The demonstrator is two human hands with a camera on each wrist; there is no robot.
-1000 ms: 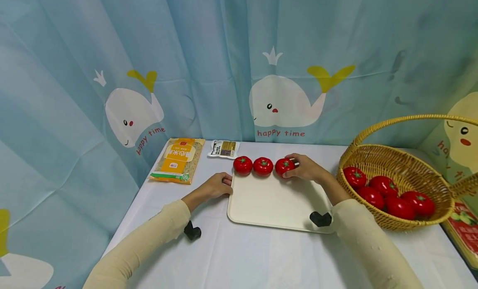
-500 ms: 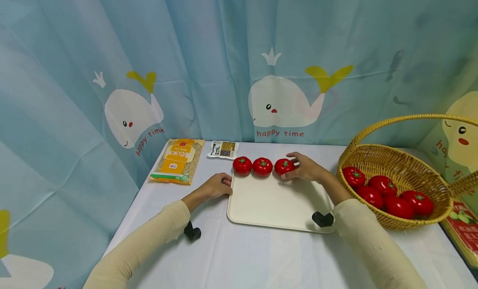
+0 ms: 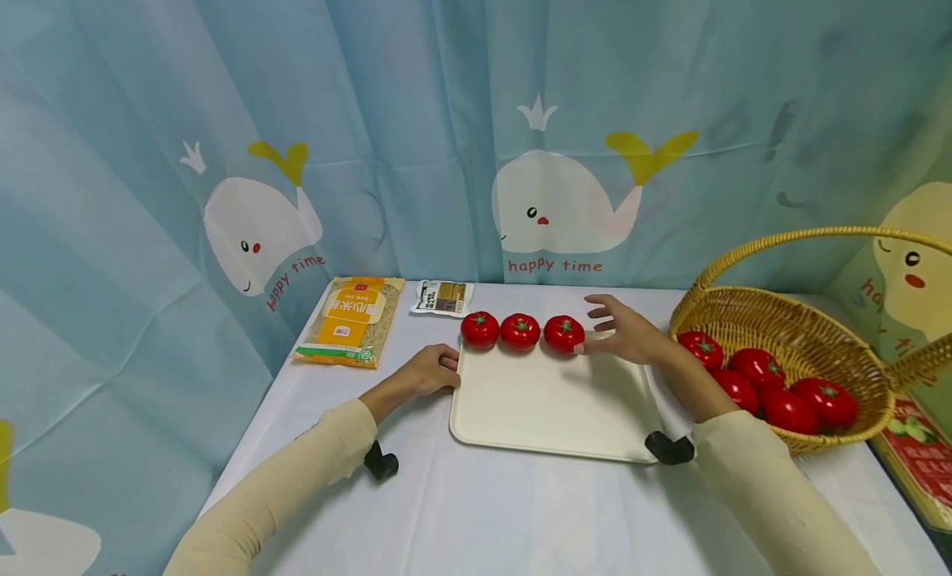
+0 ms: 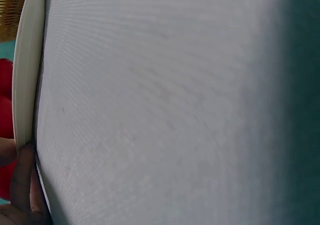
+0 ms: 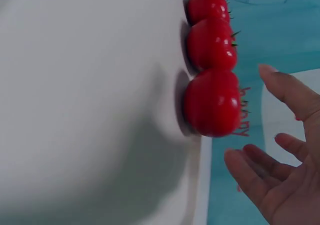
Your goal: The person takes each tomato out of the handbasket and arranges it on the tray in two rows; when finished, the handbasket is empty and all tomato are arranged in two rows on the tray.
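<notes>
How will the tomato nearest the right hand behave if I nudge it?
The tomato will probably roll, given its rounded sides. Its glossy skin may feel slippery. The cream tray has a low rim that might slow it.

We count eight tomatoes (image 3: 563, 335) (three on one tray (image 3: 550, 407), five showing in one basket (image 3: 773, 311)), one left hand (image 3: 430, 369), one right hand (image 3: 630, 332), one bag (image 3: 351, 321), one small packet (image 3: 442, 298) and one red package (image 3: 921, 452).

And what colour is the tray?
Plain cream; the tray shows best in the head view.
</notes>
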